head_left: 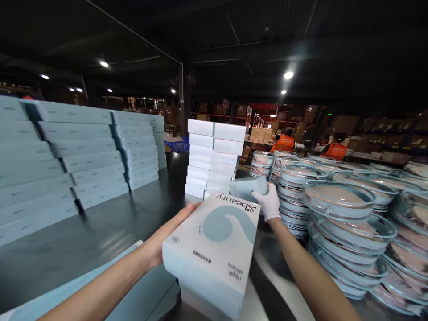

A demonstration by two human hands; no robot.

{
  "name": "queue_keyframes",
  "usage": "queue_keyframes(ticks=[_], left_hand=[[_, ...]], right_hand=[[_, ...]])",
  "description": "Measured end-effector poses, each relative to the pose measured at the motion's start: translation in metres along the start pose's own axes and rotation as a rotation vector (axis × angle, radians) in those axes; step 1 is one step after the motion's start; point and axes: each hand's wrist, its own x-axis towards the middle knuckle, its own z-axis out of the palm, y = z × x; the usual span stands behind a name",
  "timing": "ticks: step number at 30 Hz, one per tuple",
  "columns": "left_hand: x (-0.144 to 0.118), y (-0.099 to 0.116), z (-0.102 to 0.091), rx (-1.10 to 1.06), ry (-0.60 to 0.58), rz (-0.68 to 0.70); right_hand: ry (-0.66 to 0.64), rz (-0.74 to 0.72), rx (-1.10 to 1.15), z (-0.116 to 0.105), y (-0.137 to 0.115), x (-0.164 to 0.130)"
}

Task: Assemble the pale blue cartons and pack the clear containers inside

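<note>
My bare left hand lies along the left side of a white-and-pale-blue printed box and grips it, its fingertips partly hidden behind the box. Swirl artwork and the word "Sbeauty" show on the lid, upside down from here. Another pale box sits beneath it. Further forward, my right hand, in a white glove, is closed on the right end of a plain pale blue box. That box is held just in front of a double stack of white boxes.
Tall rows of pale blue boxes line the left of the dark table. Stacked round clear containers with beige contents crowd the right. A blue crate and two people in orange vests are farther back.
</note>
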Motion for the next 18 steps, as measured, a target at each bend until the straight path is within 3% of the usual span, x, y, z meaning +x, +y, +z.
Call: queue_keyframes(ticks=[5,8,11,15,18], left_hand=[[-0.019,0.014,-0.013,0.119,0.24,0.181],[-0.034,0.02,-0.021,0.095,0.276,0.223],[-0.044,0.024,-0.024,0.073,0.281,0.216],[-0.051,0.027,-0.021,0.042,0.244,0.194],[-0.053,0.033,-0.016,0.035,0.148,0.184]], right_hand=[[0.2,-0.397,-0.234,-0.109,-0.123,-0.031],[0.217,-0.769,-0.516,-0.144,-0.194,-0.08],[0.028,-1.023,-0.848,-0.137,-0.237,-0.133],[-0.243,-0.989,-0.99,-0.106,-0.252,-0.189],[-0.297,-0.928,-0.846,-0.113,-0.242,-0.204]])
